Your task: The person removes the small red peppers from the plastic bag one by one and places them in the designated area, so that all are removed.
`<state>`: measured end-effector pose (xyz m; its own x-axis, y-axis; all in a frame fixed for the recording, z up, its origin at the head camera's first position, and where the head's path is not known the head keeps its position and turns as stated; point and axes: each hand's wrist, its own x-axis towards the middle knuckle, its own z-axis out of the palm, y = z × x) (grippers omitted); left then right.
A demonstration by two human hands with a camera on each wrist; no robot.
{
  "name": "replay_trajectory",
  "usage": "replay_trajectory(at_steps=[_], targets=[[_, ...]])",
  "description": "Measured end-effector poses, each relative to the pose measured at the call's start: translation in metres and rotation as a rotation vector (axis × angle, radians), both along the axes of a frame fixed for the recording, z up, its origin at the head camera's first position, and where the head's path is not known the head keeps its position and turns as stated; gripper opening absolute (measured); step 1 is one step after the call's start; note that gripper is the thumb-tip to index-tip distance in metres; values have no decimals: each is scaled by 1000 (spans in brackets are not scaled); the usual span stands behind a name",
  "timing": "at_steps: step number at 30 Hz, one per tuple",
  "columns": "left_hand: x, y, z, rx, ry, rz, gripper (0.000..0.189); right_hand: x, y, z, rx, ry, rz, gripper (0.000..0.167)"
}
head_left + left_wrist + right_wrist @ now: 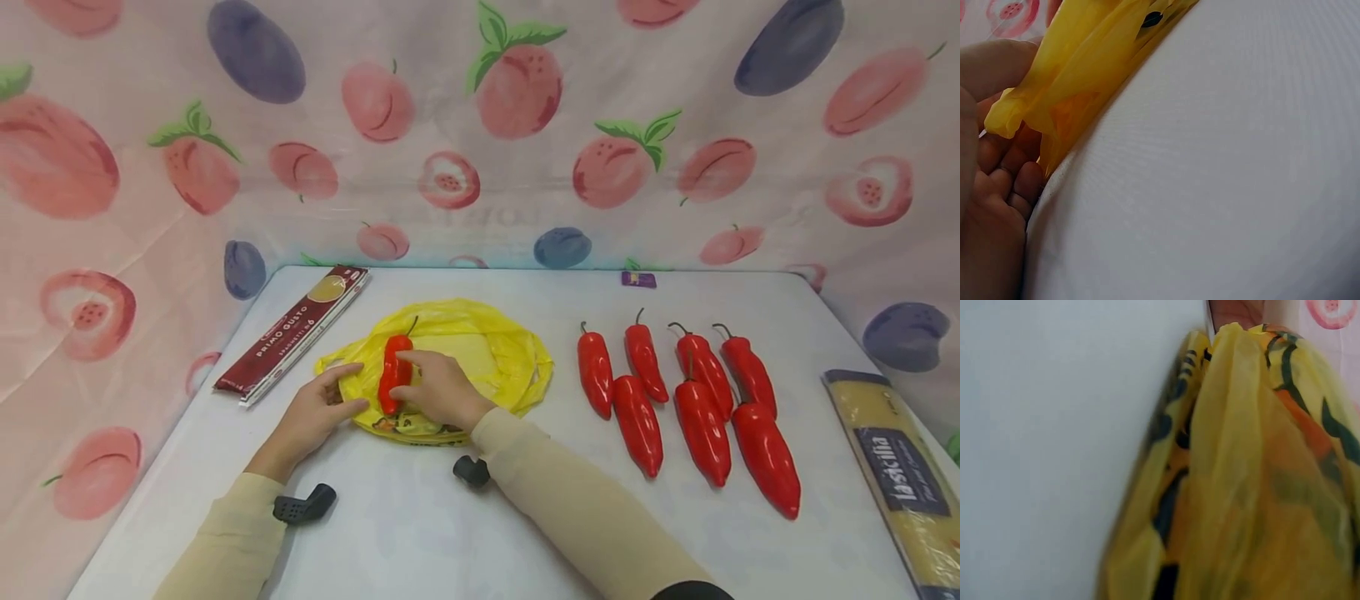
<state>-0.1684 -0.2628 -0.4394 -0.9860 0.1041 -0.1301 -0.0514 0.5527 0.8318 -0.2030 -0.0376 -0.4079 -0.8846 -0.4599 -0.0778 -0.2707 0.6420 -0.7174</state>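
Observation:
A red pepper [393,375] with a dark stem lies over the left part of a yellow plastic bag [480,350], and my right hand [442,387] pinches it from the right. My left hand [318,412] is at the bag's left edge, its thumb and forefinger apart and touching the plastic. In the left wrist view, the crumpled bag [1085,69] passes between thumb and fingers of that hand [997,187]. The bag's printed side [1229,462] fills much of the right wrist view, which does not show the pepper.
Several red peppers [636,425] lie in two rows to the right. A dark red spaghetti pack [292,337] lies at the back left, a yellow pasta pack [896,467] at the right edge. A small purple packet [638,279] is at the table's back edge.

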Motion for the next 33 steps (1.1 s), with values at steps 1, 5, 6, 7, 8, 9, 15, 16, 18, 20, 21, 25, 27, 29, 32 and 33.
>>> replay_trajectory(at_steps=[1,5,6,7,8,9,15,16,18,20,21,25,27,29,32,33], targets=[[0,0,0,-3,2,0,65,-1,-2,-1,1,3,-3,61],[0,1,0,-8,5,0,65,-2,-7,-3,16,-14,-15,64],[0,1,1,-9,9,-1,65,-3,-8,-4,22,-21,-20,65],[0,1,1,-9,10,-2,65,-3,-9,-4,29,-27,-23,66],[0,2,1,-8,9,-2,65,-3,-9,-4,36,-31,-25,67],[0,1,0,-11,12,-6,65,-4,-10,-5,42,-32,-27,69],[-1,0,-1,-2,16,-10,65,-7,-12,-7,43,-43,-11,73],[-1,0,-1,4,15,-9,65,-7,-12,-7,40,-51,-8,74],[-2,1,-1,4,14,-9,65,-7,-12,-7,31,-73,-5,74],[-2,1,0,4,10,-8,65,-8,-12,-8,23,-92,-6,73],[-2,2,0,2,8,-6,65,-8,-12,-8,20,-98,-5,73],[-1,2,1,-2,5,-2,64,-7,-12,-7,19,-93,9,72],[-1,2,2,-2,9,-3,64,-7,-12,-6,28,-96,10,70],[-1,1,2,-4,12,-1,65,-6,-13,-6,34,-110,2,70],[-1,0,1,-10,12,1,65,-6,-13,-5,38,-139,-18,69],[-1,-1,0,-12,10,3,65,-6,-13,-4,38,-146,-23,69]])
